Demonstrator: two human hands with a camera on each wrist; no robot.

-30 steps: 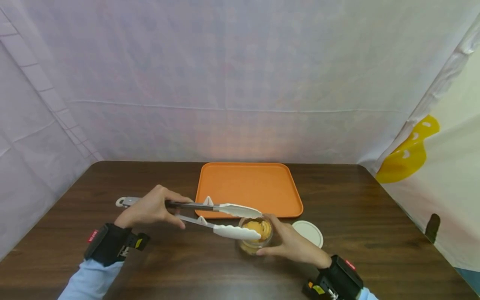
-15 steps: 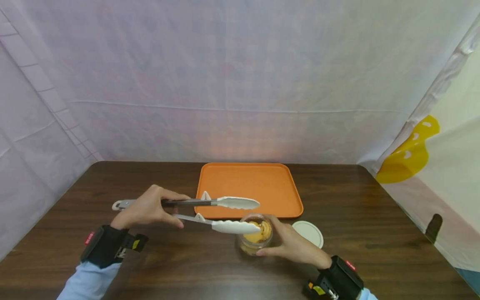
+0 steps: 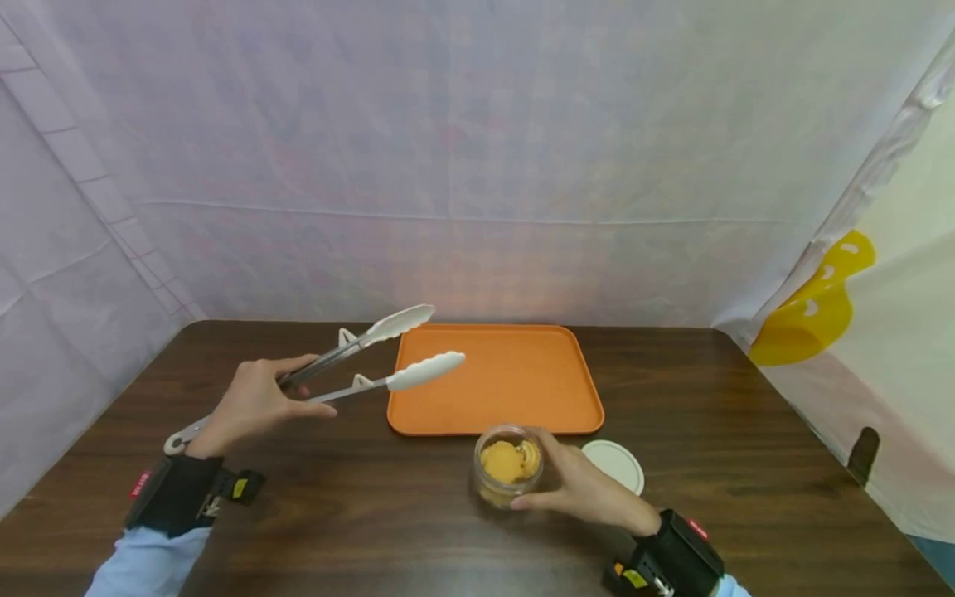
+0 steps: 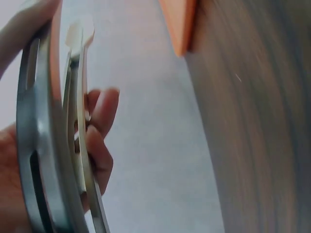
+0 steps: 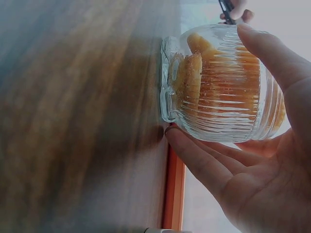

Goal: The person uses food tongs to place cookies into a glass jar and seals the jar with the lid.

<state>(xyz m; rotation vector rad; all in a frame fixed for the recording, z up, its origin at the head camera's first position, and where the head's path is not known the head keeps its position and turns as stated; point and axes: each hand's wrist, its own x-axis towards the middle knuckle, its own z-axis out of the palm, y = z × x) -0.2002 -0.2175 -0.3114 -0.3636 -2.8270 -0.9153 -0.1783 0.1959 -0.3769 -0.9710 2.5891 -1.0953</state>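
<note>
My left hand (image 3: 257,405) holds metal tongs (image 3: 425,371) with white scalloped tips, raised above the table's left side. The tongs' two arms are spread, and nothing shows between the tips, which overlap the tray's left edge in the head view. Seen from the left wrist, curled fingers (image 4: 103,114) lie behind the tongs' slotted metal arm (image 4: 41,141). My right hand (image 3: 578,489) grips a ribbed glass jar (image 5: 228,92), its thumb on one side and its fingers on the other. Round golden cookies (image 3: 503,461) fill the open jar, which stands upright on the table.
An orange tray (image 3: 496,377) lies behind the jar. Next to my right hand is a round white lid (image 3: 614,466), flat on the dark wooden table (image 3: 373,531). White cloth (image 3: 462,166) hangs behind the table, and a yellow shape (image 3: 809,311) shows at the right.
My left hand has moved left and back, lifting the tongs away from over the jar and tilting their tips toward the backdrop. My right hand and the jar have stayed in place.
</note>
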